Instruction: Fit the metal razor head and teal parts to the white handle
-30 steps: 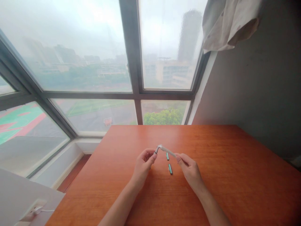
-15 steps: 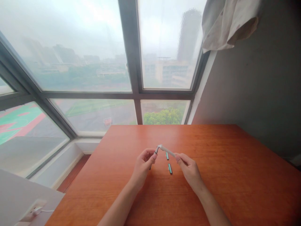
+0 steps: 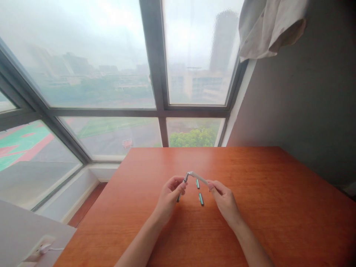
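Low over the table, my left hand (image 3: 170, 193) is closed around a razor handle (image 3: 185, 178), silver at the top with a dark lower end showing below the fingers. My right hand (image 3: 222, 194) pinches the near end of a slim whitish stick (image 3: 199, 178) that looks like a toothbrush. Its far end meets the top of the razor handle, though the exact contact is too small to make out. Between my hands, two green-and-black razor cartridges lie on the table: the far cartridge (image 3: 197, 184) and the near cartridge (image 3: 201, 199).
A reddish-brown wooden table (image 3: 250, 163) spreads under both hands. Windows with grey frames (image 3: 111, 113) rise beyond it, and a grey wall (image 3: 294, 96) stands to the right. Pale cloth (image 3: 272, 29) hangs at the upper right. A socket with a white plug (image 3: 44, 248) is at lower left.
The stick's tip and the razor handle's top have shifted very slightly against each other. More of the handle's dark lower end shows below my left hand. The cartridges stay put.
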`<state>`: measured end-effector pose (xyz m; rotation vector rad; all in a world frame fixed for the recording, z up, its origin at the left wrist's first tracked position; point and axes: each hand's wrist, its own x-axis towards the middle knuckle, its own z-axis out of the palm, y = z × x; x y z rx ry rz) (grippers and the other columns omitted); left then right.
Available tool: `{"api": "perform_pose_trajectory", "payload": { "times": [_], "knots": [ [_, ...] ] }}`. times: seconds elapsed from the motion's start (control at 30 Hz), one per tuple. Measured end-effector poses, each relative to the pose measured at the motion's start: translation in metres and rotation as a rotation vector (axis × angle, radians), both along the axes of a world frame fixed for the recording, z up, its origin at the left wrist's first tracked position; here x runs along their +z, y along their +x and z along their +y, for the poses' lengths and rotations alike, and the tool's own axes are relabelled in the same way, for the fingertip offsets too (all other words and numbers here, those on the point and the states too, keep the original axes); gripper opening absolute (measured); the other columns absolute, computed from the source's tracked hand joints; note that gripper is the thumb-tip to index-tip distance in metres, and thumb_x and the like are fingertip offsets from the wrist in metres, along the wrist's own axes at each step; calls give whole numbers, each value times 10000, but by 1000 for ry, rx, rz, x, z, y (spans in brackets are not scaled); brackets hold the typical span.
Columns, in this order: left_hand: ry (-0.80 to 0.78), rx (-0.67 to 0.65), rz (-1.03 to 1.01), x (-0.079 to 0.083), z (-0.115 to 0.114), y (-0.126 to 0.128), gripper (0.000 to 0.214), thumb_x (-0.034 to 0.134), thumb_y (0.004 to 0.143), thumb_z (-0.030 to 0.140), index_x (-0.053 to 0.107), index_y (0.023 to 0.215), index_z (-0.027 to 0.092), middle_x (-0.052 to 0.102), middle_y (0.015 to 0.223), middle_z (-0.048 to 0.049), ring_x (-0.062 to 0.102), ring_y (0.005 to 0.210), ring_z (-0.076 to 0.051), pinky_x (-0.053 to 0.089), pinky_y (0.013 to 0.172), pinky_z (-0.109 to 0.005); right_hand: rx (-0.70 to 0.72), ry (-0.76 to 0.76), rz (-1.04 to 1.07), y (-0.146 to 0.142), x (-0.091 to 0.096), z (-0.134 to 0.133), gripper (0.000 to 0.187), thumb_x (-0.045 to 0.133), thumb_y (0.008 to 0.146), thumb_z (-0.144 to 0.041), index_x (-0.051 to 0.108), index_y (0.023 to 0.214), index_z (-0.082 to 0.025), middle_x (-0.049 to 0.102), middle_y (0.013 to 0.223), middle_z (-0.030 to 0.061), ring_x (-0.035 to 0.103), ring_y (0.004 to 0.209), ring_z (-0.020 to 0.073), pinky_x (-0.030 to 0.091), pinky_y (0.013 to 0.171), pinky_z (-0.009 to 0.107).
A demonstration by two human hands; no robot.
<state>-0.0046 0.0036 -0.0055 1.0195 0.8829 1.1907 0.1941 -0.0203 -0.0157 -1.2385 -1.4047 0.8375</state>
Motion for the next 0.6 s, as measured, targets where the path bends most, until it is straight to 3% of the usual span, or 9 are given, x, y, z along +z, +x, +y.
{"api": "perform_pose_trajectory", "payload": {
  "times": [0.6],
  "knots": [
    [-33, 9, -4, 6, -3, -1, 258, 737, 706, 359, 653, 868, 177, 596, 747, -10, 519, 642, -113, 419, 628, -233, -64, 32, -3, 3, -2, 2, 390, 513, 868, -482, 716, 969, -166, 682, 868, 68, 605, 848, 216, 469, 749, 284]
  ]
}}
